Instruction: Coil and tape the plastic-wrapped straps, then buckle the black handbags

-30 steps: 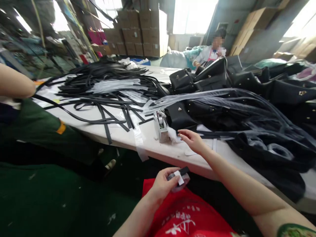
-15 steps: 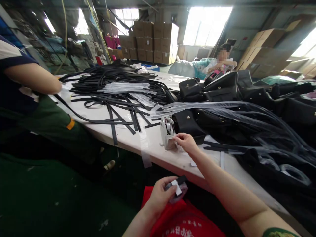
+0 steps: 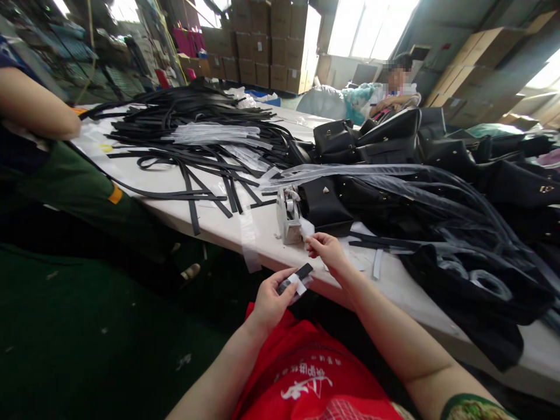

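Observation:
My left hand (image 3: 272, 300), in front of the red apron, is closed around a coiled black strap (image 3: 301, 271) with a white slip and some clear film on it. The thumb presses on the white slip. My right hand (image 3: 326, 249) is pinched at the table edge, with a small whitish, translucent piece of tape (image 3: 307, 227) at its fingertips. Just beyond those fingers stands a pale tape dispenser (image 3: 289, 224) with a roll inside. Behind the dispenser lies a black leather bag (image 3: 326, 207) with a small metal fitting.
Many black straps (image 3: 188, 140) and clear plastic sleeves (image 3: 214, 134) lie across the white table (image 3: 219, 224). More black bags (image 3: 394, 140) are heaped at the right, near clear rolls (image 3: 490, 284). One co-worker stands at left; another person sits behind the table.
My right hand has come slightly away from the dispenser, drawing a whitish piece with it. My left hand has risen with the coiled strap, closer to the right hand. The view has tilted down.

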### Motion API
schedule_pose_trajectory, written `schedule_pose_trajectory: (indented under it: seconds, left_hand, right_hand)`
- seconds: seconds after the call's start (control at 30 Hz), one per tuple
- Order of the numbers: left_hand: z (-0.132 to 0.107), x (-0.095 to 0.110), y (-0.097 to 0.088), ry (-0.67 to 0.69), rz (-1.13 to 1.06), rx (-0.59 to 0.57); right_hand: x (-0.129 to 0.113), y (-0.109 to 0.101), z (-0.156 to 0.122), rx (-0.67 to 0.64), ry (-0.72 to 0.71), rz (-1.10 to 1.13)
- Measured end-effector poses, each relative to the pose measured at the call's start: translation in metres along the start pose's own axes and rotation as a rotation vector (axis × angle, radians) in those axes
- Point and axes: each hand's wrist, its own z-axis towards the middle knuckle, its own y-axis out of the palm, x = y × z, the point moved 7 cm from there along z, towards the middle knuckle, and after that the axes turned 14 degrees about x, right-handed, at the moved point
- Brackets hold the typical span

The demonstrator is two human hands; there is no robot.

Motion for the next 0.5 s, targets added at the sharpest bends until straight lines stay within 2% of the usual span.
schedule_pose_trajectory:
  seconds: [0.1, 0.3, 0.4, 0.5]
  left_hand:
    - [-0.004, 0.003, -0.003, 0.043, 0.049, 0.010]
    - [-0.008, 0.005, -0.013, 0.072, 0.106, 0.038]
    - [-0.006, 0.004, -0.018, 0.104, 0.163, 0.048]
    - [-0.004, 0.001, -0.019, 0.122, 0.195, 0.052]
  right_hand:
    - [0.011, 0.008, 0.001, 0.010, 0.060, 0.070]
    - [0.054, 0.021, 0.007, 0.072, 0.226, 0.079]
    - [0.066, 0.027, 0.009, 0.046, 0.255, 0.081]
    - [0.069, 0.030, 0.012, 0.026, 0.244, 0.082]
